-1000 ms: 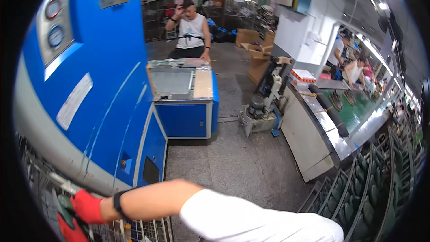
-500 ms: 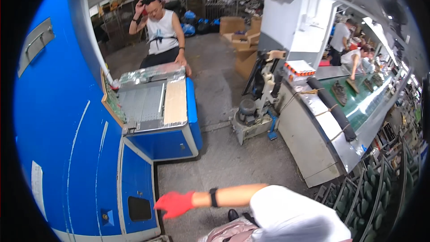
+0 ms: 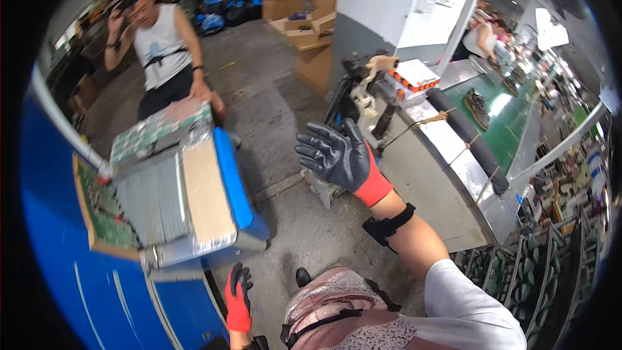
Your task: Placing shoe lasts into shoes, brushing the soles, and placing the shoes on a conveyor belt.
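Note:
My right hand (image 3: pixel 340 155), in a red glove with a black coated palm, is raised in the middle of the view. Its palm shows, the fingers are spread and nothing is in it; a black strap circles the wrist. Lower down, my left hand (image 3: pixel 238 295) wears a matching glove. Its fingers are slightly bent and apart, with nothing visible in them. Closest to the left hand is a blue machine (image 3: pixel 184 311), whose extended bed carries a grey slatted surface and a tan board (image 3: pixel 206 185). Neither hand touches it.
A person (image 3: pixel 162 45) stands behind the machine bed, one hand on its end. To the right, a bench with a green conveyor (image 3: pixel 502 107) carries shoes (image 3: pixel 476 109). A white and orange box (image 3: pixel 413 76) sits on its corner. Cardboard boxes (image 3: pixel 314 65) stand behind; racks (image 3: pixel 518 279) fill the lower right.
My right arm has swung up from the blue machine's lower door, turning its palm into view. The left hand has entered from below. The view has shifted, bringing the machine bed lower and nearer.

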### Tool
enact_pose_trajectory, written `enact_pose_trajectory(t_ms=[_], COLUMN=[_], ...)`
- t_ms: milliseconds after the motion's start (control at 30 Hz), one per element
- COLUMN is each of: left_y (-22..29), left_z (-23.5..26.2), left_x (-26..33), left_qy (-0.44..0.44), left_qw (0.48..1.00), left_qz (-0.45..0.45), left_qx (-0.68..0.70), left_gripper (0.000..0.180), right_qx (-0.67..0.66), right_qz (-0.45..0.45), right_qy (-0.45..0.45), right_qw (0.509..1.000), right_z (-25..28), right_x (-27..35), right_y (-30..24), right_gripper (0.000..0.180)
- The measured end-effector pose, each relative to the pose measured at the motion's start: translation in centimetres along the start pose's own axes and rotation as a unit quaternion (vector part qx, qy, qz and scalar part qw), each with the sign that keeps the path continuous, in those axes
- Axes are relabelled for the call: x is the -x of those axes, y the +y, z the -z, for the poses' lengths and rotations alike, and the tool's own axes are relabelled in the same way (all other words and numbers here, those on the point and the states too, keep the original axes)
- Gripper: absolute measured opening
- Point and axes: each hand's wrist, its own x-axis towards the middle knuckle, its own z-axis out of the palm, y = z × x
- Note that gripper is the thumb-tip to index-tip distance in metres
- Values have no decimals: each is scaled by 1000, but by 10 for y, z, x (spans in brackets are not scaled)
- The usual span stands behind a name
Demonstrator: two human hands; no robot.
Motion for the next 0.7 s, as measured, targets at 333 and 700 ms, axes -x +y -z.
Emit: enact_pose_trajectory(t_ms=[333, 700], left_y=[73, 92], left_z=[-151, -162], left_x=[-309, -543], left_qy=[-186, -183], left_qw=[975, 938], left_qz=[-89, -44], left_qx=[-86, -291], left_gripper=[35, 36], right_qx=[857, 943], right_qz=[348, 248], right_qy=[155, 220], right_qw=[346, 34], right_z=[56, 76], right_x=[-88, -340], right_y=[-212, -446], right_gripper=[69, 81])
